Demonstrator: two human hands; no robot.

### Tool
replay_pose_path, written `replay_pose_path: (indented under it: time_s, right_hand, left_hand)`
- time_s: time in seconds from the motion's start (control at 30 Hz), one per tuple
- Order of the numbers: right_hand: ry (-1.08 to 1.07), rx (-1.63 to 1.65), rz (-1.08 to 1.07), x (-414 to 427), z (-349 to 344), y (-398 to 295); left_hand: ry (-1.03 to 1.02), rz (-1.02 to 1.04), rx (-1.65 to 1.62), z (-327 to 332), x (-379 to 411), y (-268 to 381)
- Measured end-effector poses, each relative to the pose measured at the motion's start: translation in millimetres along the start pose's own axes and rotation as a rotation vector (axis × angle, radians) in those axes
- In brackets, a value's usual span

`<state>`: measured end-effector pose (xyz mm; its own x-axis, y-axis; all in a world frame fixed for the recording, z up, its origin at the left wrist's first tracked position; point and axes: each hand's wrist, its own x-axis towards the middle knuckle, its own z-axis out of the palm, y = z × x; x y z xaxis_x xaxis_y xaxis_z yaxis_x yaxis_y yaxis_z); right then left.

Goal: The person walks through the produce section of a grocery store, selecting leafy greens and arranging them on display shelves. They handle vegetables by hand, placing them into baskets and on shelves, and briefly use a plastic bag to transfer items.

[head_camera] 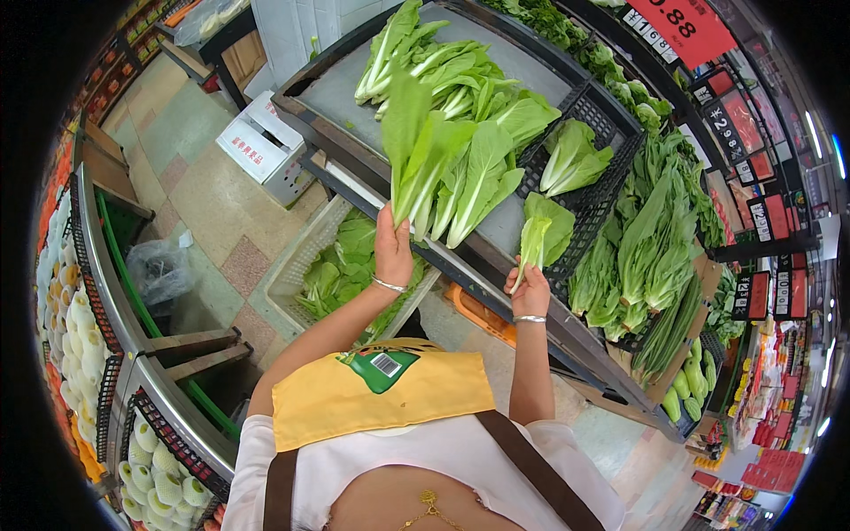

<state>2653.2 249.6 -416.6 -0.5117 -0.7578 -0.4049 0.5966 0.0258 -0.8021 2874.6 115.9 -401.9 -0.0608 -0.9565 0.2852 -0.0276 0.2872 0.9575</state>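
My left hand (394, 253) grips the stem end of a bunch of leafy greens (406, 143), whose broad leaves point away from me over the display stand. Between the fingers of my right hand (530, 291) is a small yellow-green leaf (532, 242) with a pale stem. Behind it shows a wider green leaf (558, 222); whether it is joined to the small one I cannot tell. Loose greens with white stems (475, 179) lie just right of my left hand, and more greens (458, 70) are heaped farther back on the grey tray surface (339, 106).
A black plastic crate (584, 209) on the stand carries a separate leafy head (576, 158). Below the stand's front edge sits a pale crate (282, 285) of leaves, near an orange crate (478, 315). Bundled greens (654, 232) lie right; a white carton (262, 149) stands left on the floor.
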Motion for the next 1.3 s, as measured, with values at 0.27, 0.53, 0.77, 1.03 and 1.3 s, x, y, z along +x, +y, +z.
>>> replay_pose_path:
  time_s: [0.27, 0.53, 0.77, 1.03, 1.3]
  right_hand:
    - [-0.041, 0.104, 0.045, 40.0, -14.9, -0.6]
    - [0.465, -1.772, -0.952, 9.2, 29.1, -4.3]
    - [-0.252, -0.610, 0.004, -5.3, 83.7, 35.3]
    - [-0.095, -0.056, -0.099, 8.2, 96.3, 65.0]
    - [-0.083, -0.183, -0.108, -6.0, 101.8, 56.3]
  left_hand:
    - [-0.122, 0.117, 0.140, 7.2, 0.2, 9.4]
    - [-0.272, 0.129, 0.314, 10.7, -8.5, -11.6]
    - [-0.349, 0.142, 0.349, 17.7, -18.2, -4.7]
    - [-0.435, 0.129, 0.284, 20.6, -35.5, 10.9]
    - [-0.271, -0.834, -0.496, 22.7, -27.9, -31.5]
